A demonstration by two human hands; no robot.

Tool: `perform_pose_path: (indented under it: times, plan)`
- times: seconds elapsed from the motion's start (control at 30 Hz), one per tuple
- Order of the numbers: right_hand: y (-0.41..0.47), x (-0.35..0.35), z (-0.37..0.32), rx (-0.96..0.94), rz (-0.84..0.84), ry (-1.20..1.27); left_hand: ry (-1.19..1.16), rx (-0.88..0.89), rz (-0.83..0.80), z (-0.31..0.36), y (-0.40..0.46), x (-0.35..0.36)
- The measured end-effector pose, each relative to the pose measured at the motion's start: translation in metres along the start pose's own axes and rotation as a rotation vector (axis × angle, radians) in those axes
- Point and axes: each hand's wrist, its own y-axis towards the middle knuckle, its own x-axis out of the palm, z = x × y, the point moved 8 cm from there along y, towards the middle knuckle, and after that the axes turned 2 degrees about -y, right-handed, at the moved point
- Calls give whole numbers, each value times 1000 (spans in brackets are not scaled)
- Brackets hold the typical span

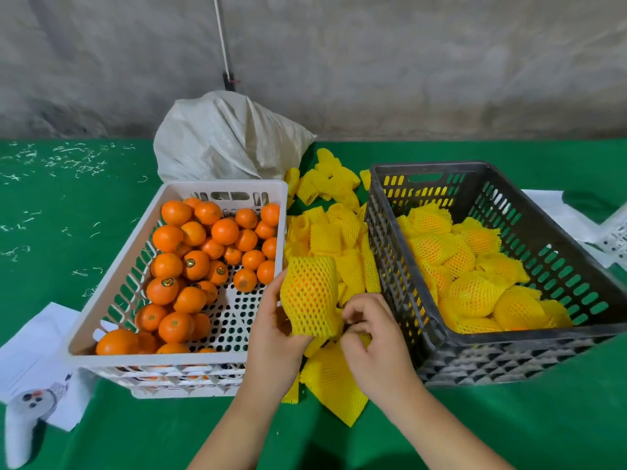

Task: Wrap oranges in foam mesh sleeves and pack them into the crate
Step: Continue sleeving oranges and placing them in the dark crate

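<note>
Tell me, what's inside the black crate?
The black crate holds a pile of oranges wrapped in yellow foam mesh sleeves; orange skin shows faintly through the mesh. Whatever lies beneath the top layer is covered, so I cannot tell how deep the pile goes.

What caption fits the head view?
Left hand holds a yellow foam-mesh-sleeved orange between white and black plastic crates.

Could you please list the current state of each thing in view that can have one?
White crate: partly filled with bare oranges.
Black crate: partly filled with wrapped oranges.
Held orange: sleeved in foam mesh, off the table.
Loose sleeves: empty, piled between the crates.
Left hand: grips the held orange.
Right hand: fingers curled at the sleeve's lower edge.
Sack: slumped behind the white crate.
</note>
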Motion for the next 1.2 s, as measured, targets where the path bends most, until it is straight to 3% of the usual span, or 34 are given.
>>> perform_pose_path:
  times: [0.07, 0.13, 0.2, 0.33, 0.43, 0.5, 0.63, 0.7, 0.8, 0.93, 1.1, 1.2]
  plan:
    - [3, -13, 6, 154, 53, 279, 14, -4, 44, 5, 0, 1]
    - [7, -5, 2, 197, -48, 433, 38, 6, 58, 10, 0, 9]
    - [10, 13, -2, 218, -183, 447, 123, 47, 57, 19, -1, 23]
    - [14, -1, 10, 248, -114, 431, 351, 37, 60, 23, -4, 52]
    - [23, -36, 27, 268, -37, 384, 462, 36, -170, 25, -6, 78]
    - [37, -72, 40, 299, 48, 306, 599, 89, -272, 23, -3, 76]
    - [84, -167, 71, 328, 68, 49, 795, -45, -40, -8, 15, 10]
    - [95, -206, 102, 440, -65, -167, 898, -132, 42, -28, 14, -9]
    - [86, -216, 149, 594, -403, -368, 1064, -66, -16, -41, 6, 2]
    - [69, -175, 153, 536, -798, -531, 1177, -50, -15, -44, 9, 4]
    - [74, -168, 162, 523, -747, -976, 1130, -17, -54, -33, 7, 6]
    - [73, -180, 157, 545, -637, -1000, 1006, -48, -147, -29, 7, 4]
